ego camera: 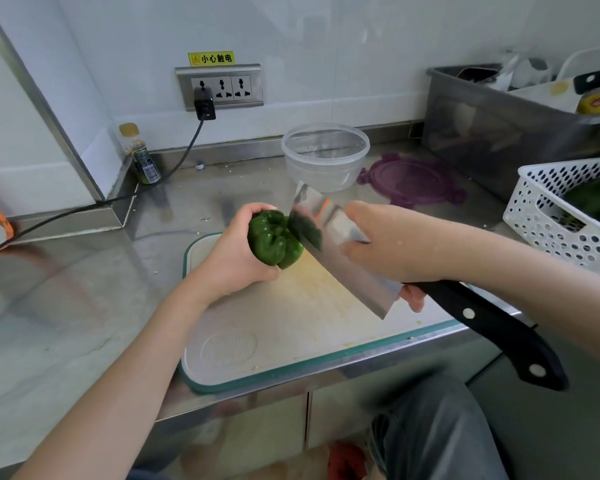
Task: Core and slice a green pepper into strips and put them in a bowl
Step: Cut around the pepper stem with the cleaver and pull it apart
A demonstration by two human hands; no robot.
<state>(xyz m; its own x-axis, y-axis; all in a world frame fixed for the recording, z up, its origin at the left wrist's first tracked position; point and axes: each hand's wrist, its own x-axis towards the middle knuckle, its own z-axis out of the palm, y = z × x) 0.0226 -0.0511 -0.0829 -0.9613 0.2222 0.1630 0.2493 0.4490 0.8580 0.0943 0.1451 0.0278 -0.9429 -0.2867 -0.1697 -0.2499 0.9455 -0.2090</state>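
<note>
Pepper held in the air, cleaver at its side

Above the cutting board (291,320), the left hand (236,261) wraps its grip around a whole green pepper (274,239), holding it off the board with the lobed end toward the camera. Just right of the pepper, the right hand (388,244) is clenched on the cleaver (347,261), grasping it high up by the blade so that the black handle sticks out behind the wrist. The blade's flat side touches or nearly touches the pepper; motion blur hides the exact contact.

Behind the board stands the clear bowl (326,155), holding no strips, with a purple lid (413,178) lying on the surface beside it. Coring looks barely begun.

The main risk, as I judge it, is cutting in mid-air: the pepper's glossy skin could let the edge skid toward the left fingers curled around it. A hand on the blade rather than the handle gives fine control but little margin if the pepper twists. Resting the pepper on the board would steady it
</note>
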